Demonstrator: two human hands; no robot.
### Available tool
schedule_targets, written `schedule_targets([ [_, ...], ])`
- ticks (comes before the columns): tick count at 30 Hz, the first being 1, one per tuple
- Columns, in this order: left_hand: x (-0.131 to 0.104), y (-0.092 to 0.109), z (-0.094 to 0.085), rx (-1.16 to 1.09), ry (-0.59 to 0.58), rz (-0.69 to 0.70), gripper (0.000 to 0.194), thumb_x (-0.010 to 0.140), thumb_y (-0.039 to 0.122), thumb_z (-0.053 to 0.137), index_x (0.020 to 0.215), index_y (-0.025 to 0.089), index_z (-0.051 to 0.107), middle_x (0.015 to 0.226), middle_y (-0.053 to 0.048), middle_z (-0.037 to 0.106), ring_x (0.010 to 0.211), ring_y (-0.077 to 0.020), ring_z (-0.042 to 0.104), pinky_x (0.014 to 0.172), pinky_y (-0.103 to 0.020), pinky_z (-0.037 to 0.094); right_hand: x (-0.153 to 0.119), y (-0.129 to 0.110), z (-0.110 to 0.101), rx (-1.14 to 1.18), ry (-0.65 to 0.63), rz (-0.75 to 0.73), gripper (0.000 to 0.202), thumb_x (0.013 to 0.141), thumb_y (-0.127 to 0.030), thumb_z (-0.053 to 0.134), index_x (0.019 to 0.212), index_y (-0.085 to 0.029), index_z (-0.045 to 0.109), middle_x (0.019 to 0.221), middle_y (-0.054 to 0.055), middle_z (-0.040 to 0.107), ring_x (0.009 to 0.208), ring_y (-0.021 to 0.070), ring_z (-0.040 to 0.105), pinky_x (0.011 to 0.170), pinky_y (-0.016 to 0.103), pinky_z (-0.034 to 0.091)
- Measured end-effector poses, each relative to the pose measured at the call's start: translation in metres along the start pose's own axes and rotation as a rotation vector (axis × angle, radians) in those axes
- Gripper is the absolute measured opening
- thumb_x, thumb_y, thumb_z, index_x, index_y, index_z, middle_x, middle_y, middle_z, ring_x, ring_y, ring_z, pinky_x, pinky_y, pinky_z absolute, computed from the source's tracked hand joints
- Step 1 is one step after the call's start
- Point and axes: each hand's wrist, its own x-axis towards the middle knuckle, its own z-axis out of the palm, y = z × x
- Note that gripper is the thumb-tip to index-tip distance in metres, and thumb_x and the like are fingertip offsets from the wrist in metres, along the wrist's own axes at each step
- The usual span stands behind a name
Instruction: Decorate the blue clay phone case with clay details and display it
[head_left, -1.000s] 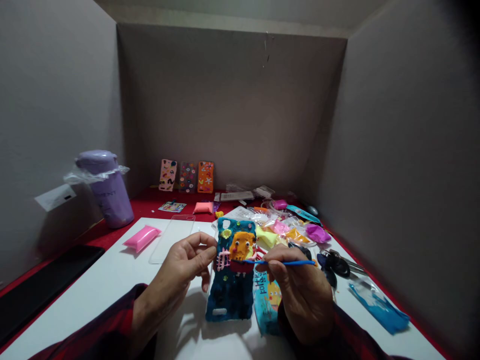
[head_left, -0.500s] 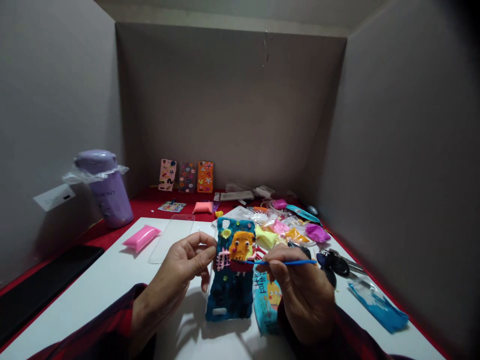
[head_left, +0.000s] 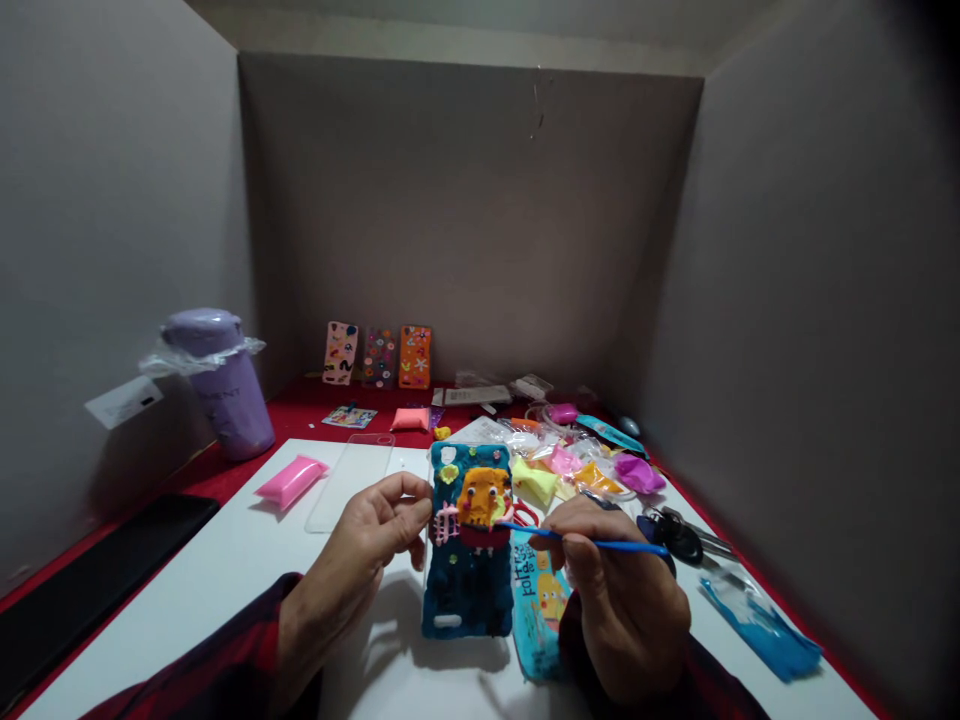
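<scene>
My left hand pinches the left edge of a phone case coated in dark teal clay and holds it upright. An orange clay figure with googly eyes and a dark red lower part decorates its middle. Pink clay strips like a small fence lie left of the figure, and little yellow-green pieces are dotted around. Between the fingers of my right hand is a thin blue modelling tool. Its tip meets the figure's right side, near the small pink part there. A turquoise printed packet lies behind the case.
On the white board lie a pink clay packet, a clear phone case, several coloured clay packets, dark-handled scissors and a blue clay bag. A purple bottle stands left; three decorated cases lean against the back wall.
The blue tool's tip has shifted from across the figure's lower middle to its right side. My right hand has moved slightly right and down. The left hand keeps its hold.
</scene>
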Motion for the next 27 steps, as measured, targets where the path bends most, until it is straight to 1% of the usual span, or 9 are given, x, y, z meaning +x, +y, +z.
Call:
schedule_targets([
  [2,0.0003,-0.0003,-0.001,-0.011,-0.005,0.015,0.025,0.074,0.037,0.07,0.079,0.015,0.061,0.068,-0.001,0.058,0.061,-0.0109,0.049,0.057,-0.023,0.039,-0.0001,0.0,-0.0004,0.009,-0.013,-0.031,0.014,0.092,-0.016,0.046,0.093,-0.019,0.059,0.075,0.002,0.061,0.069,0.0142,0.058,0.062,0.03,0.046],
  [4,0.0004,-0.0001,-0.0013,-0.022,-0.012,0.01,0.022,0.075,0.035,0.069,0.081,0.015,0.062,0.072,-0.002,0.059,0.066,-0.0122,0.051,0.063,-0.024,0.039,-0.0009,0.0006,-0.001,-0.007,-0.027,-0.052,0.014,0.092,-0.016,0.047,0.095,-0.019,0.059,0.079,0.003,0.062,0.075,0.0154,0.059,0.067,0.032,0.047],
  [7,-0.0001,0.0007,-0.0007,-0.038,-0.022,-0.01,0.02,0.077,0.033,0.068,0.082,0.015,0.062,0.072,-0.001,0.059,0.067,-0.012,0.05,0.064,-0.024,0.038,-0.0017,0.0007,-0.0015,-0.049,-0.058,-0.063,0.013,0.092,-0.018,0.048,0.094,-0.019,0.061,0.08,0.003,0.062,0.078,0.0165,0.06,0.073,0.035,0.047],
  [10,-0.0009,0.0014,0.0001,-0.059,-0.026,-0.013,0.021,0.076,0.034,0.069,0.081,0.015,0.061,0.071,-0.001,0.058,0.064,-0.0113,0.047,0.062,-0.024,0.036,-0.0006,-0.0011,-0.001,-0.075,-0.058,-0.076,0.013,0.092,-0.021,0.049,0.09,-0.019,0.062,0.076,0.003,0.063,0.075,0.0162,0.059,0.072,0.034,0.048],
  [14,-0.0021,0.0029,0.001,-0.052,-0.029,-0.031,0.021,0.077,0.034,0.068,0.081,0.015,0.06,0.075,-0.003,0.06,0.068,-0.0133,0.05,0.065,-0.026,0.038,0.0023,-0.0039,0.0,-0.075,-0.065,-0.093,0.012,0.092,-0.02,0.05,0.09,-0.019,0.061,0.073,0.003,0.063,0.073,0.0161,0.059,0.069,0.034,0.049],
  [21,-0.0019,0.0056,0.0033,-0.054,-0.015,-0.042,0.022,0.075,0.035,0.069,0.081,0.015,0.06,0.075,-0.003,0.06,0.07,-0.0145,0.052,0.066,-0.027,0.038,0.0069,-0.0071,0.0025,-0.089,-0.054,-0.061,0.014,0.092,-0.025,0.051,0.087,-0.02,0.063,0.071,0.002,0.064,0.068,0.0149,0.06,0.063,0.03,0.048],
  [27,-0.001,0.0025,0.001,-0.048,-0.039,-0.046,0.021,0.075,0.035,0.069,0.08,0.016,0.06,0.074,-0.003,0.06,0.068,-0.0146,0.051,0.065,-0.027,0.037,0.0068,-0.0073,0.0024,-0.07,-0.088,-0.032,0.016,0.092,-0.024,0.05,0.087,-0.018,0.064,0.07,0.004,0.063,0.067,0.0166,0.058,0.062,0.033,0.048],
])
